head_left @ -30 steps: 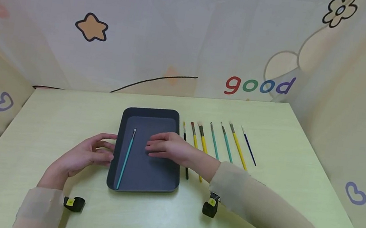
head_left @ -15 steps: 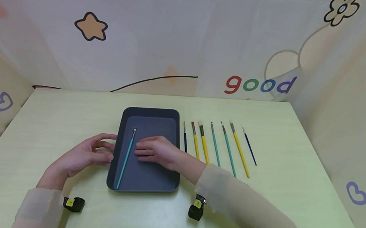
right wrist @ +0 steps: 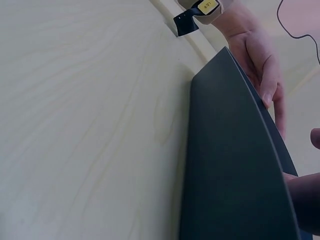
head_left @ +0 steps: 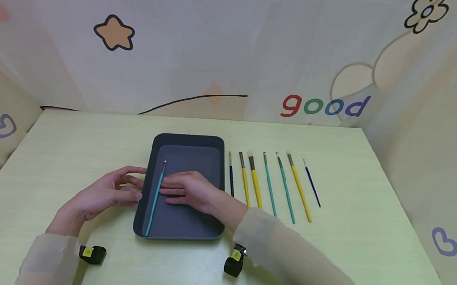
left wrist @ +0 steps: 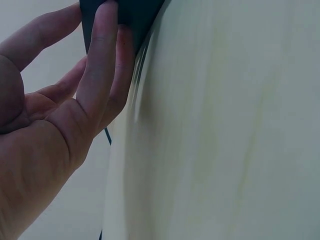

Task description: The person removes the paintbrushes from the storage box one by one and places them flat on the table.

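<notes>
A dark grey rectangular tray [head_left: 188, 141] lies on the table. Along its left side inside lies a teal paintbrush [head_left: 155, 200], bristle end away from me. My right hand [head_left: 190, 191] reaches over the tray's right rim, fingers extended leftward with their tips right at the brush handle. My left hand [head_left: 107, 193] is at the tray's outer left side, its fingers and thumb touching the wall without wrapping round it. In the right wrist view the tray's outer wall [right wrist: 230, 155] hides most of the right hand.
Right of the tray several paintbrushes lie in a row: black [head_left: 231, 175], yellow [head_left: 299, 187], teal [head_left: 285, 188] and dark blue [head_left: 311, 182]. The right forearm overlaps some handles' lower ends. Behind the table [head_left: 123, 136] hangs a printed cloth [head_left: 183, 32].
My right hand has moved left inside the tray up to the teal paintbrush. That brush has shifted slightly left, mostly at its bristle end. The left hand and tray stay put.
</notes>
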`<action>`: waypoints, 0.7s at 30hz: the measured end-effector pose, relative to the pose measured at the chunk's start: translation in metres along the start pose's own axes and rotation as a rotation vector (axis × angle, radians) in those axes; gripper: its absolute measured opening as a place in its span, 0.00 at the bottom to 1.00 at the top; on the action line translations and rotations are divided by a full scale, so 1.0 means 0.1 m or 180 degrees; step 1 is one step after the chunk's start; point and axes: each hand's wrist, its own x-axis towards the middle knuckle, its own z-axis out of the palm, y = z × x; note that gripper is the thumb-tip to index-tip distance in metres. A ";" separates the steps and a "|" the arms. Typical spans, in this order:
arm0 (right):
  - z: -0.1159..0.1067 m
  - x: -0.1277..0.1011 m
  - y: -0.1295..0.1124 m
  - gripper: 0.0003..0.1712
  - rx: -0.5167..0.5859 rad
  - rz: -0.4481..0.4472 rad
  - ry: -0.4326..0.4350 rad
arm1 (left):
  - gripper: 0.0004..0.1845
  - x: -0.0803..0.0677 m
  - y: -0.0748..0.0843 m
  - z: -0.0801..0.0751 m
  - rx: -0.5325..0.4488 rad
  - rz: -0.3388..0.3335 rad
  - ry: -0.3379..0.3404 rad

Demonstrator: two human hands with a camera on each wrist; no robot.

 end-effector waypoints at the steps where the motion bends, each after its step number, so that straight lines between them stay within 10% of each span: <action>1: 0.01 0.01 0.00 0.23 -0.0009 -0.0007 -0.0005 | 0.39 0.00 0.00 0.00 0.0007 -0.0003 0.0001; 21: 0.12 0.15 0.08 0.23 0.0150 -0.0038 0.0104 | 0.38 0.00 0.00 0.01 0.0003 0.0036 -0.0031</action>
